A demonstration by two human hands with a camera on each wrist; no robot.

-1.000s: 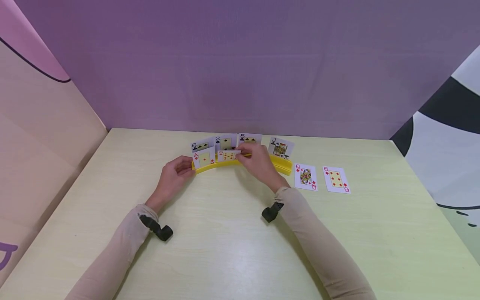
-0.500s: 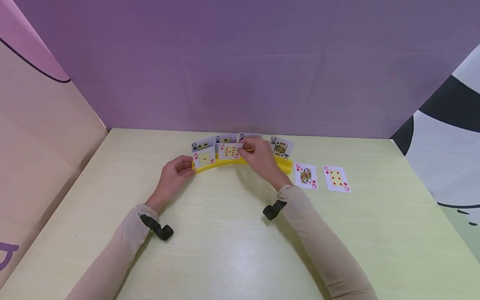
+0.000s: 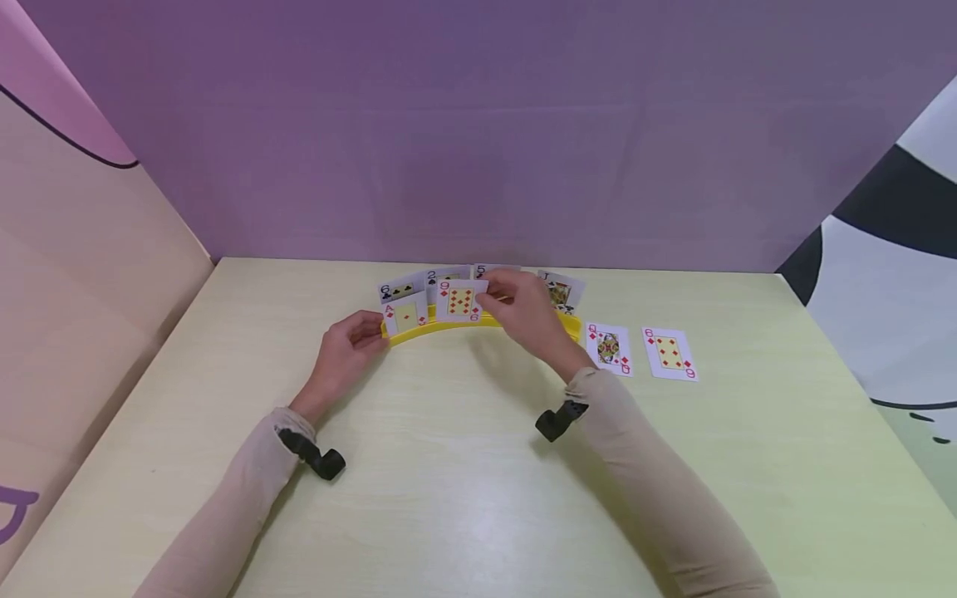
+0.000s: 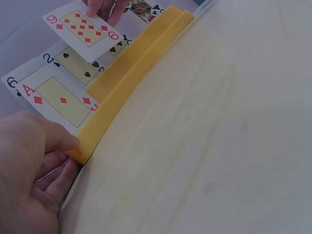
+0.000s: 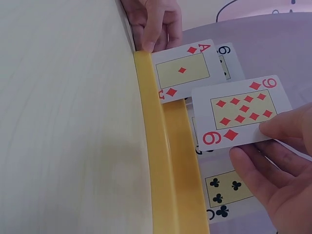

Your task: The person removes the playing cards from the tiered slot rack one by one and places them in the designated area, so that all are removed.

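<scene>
— Up it went! Since a second ago the nine of diamonds (image 3: 459,300) has come out of the yellow card holder (image 3: 419,330).

— Who has it?

— His right hand (image 3: 529,320) pinches its edge over the holder. The left hand (image 3: 345,353) grips the holder's end.

— Is it hard to hold?

— I think it's light, thin, bendy and slippery. Pinch the side edge softly.

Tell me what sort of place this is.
Probably a staged tabletop booth for recording, not a home: a pale yellow-green table walled by purple backdrop panels, bearing only a yellow card holder and playing cards such as the nine of diamonds.
</scene>
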